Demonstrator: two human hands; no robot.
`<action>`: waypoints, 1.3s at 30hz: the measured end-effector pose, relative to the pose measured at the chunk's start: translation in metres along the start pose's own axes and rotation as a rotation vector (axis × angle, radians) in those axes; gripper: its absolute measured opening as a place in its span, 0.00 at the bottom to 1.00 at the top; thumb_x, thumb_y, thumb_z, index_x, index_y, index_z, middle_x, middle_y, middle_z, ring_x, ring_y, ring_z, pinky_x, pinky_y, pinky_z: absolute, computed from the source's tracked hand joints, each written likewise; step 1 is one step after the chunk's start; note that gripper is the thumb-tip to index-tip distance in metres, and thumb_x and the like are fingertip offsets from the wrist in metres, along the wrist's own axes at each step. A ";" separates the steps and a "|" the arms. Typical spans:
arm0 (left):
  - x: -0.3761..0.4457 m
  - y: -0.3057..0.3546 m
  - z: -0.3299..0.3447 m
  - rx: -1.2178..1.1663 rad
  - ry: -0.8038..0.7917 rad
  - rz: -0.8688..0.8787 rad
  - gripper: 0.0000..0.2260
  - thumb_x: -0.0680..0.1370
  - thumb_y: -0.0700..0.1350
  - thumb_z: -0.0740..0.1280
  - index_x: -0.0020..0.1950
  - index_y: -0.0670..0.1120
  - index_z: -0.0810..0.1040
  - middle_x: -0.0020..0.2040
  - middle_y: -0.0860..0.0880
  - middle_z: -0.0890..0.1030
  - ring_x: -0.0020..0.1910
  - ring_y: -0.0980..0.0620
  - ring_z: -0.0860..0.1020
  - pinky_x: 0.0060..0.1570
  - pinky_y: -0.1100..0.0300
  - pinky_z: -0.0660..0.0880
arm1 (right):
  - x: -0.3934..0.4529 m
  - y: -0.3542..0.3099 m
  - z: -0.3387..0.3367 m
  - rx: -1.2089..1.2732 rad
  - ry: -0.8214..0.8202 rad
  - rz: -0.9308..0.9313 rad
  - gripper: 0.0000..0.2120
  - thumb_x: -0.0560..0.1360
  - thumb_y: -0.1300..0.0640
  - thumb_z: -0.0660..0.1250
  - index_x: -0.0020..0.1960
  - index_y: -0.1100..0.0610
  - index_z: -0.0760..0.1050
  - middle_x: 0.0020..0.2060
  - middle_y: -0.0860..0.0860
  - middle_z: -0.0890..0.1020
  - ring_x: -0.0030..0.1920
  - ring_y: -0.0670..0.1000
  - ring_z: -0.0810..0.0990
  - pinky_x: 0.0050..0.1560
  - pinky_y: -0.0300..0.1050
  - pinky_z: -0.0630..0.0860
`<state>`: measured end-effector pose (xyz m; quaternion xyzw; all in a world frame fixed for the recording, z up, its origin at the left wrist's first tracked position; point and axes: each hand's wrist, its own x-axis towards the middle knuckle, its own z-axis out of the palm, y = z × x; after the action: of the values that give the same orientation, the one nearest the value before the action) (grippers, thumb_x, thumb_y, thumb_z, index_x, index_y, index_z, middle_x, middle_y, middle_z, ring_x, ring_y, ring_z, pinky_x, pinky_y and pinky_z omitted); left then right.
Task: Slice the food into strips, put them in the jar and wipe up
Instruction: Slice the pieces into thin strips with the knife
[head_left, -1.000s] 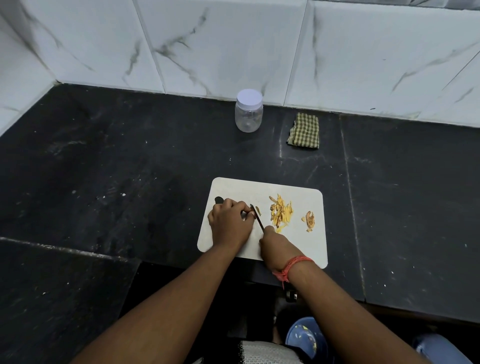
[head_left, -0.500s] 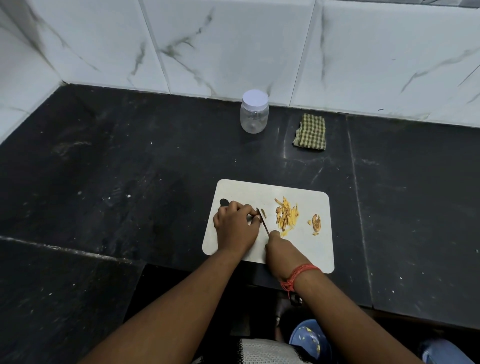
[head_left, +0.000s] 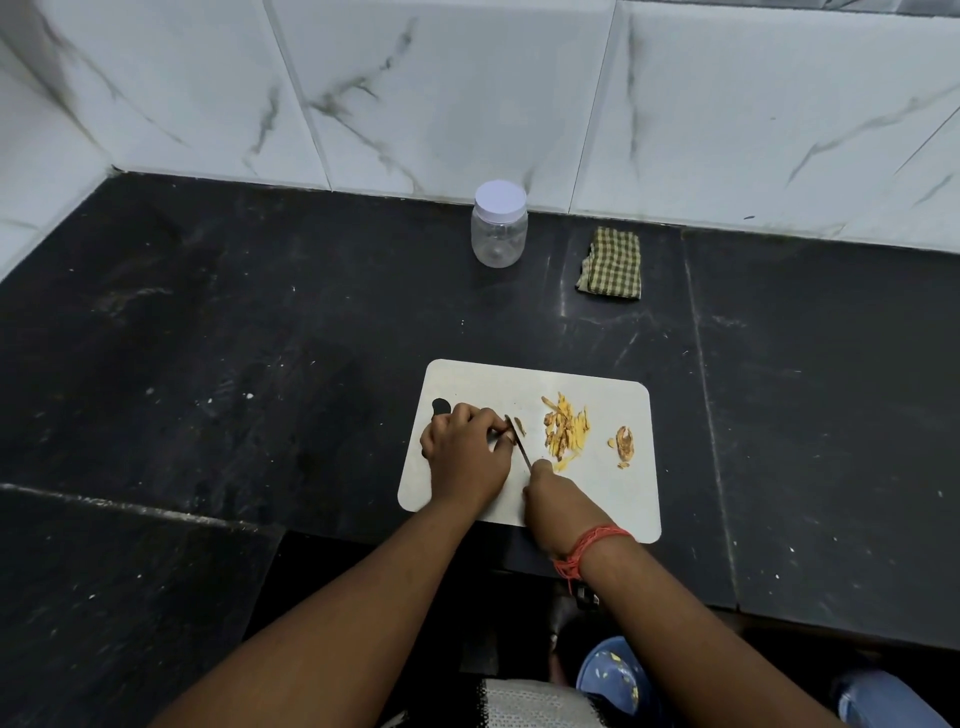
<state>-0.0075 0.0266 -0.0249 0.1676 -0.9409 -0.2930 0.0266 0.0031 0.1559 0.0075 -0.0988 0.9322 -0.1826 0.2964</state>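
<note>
On the white cutting board (head_left: 587, 499) at the near edge of the black tabletop (head_left: 260, 364), the left hand (head_left: 467, 457) curls its fingers over a small piece of food. The right hand (head_left: 556, 499) grips a knife (head_left: 518, 441) just beside it. Yellow strips (head_left: 565, 431) lie piled to the right. The lidded jar (head_left: 500, 224) and checked cloth (head_left: 612, 264) stand far back by the wall.

Both forearms reach forward. Left hand (head_left: 465, 457) knuckles up, fingers curled down, fingertips pinching something small. Right hand (head_left: 553, 501) fist-like, gripping, red thread on wrist.
</note>
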 end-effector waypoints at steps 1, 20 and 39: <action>0.000 0.000 0.000 -0.001 0.006 -0.003 0.05 0.78 0.53 0.67 0.52 0.55 0.81 0.57 0.55 0.76 0.61 0.49 0.68 0.65 0.55 0.56 | 0.000 0.000 -0.001 -0.002 -0.005 -0.002 0.12 0.80 0.66 0.55 0.63 0.66 0.63 0.49 0.63 0.81 0.47 0.60 0.80 0.35 0.46 0.66; -0.001 0.000 0.002 0.024 0.013 0.000 0.05 0.79 0.52 0.66 0.52 0.54 0.80 0.57 0.54 0.76 0.61 0.48 0.68 0.67 0.53 0.57 | -0.008 0.007 0.004 -0.026 -0.003 -0.012 0.11 0.80 0.65 0.55 0.62 0.65 0.63 0.50 0.63 0.80 0.49 0.61 0.80 0.40 0.45 0.67; 0.000 0.000 0.003 0.029 0.006 0.003 0.06 0.79 0.53 0.66 0.52 0.54 0.80 0.57 0.54 0.76 0.62 0.48 0.68 0.67 0.52 0.57 | -0.010 0.008 0.004 -0.052 0.020 -0.027 0.14 0.76 0.70 0.54 0.62 0.66 0.63 0.49 0.63 0.81 0.48 0.61 0.80 0.38 0.44 0.65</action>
<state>-0.0078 0.0280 -0.0278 0.1673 -0.9453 -0.2786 0.0272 0.0127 0.1650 0.0057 -0.1172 0.9382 -0.1630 0.2819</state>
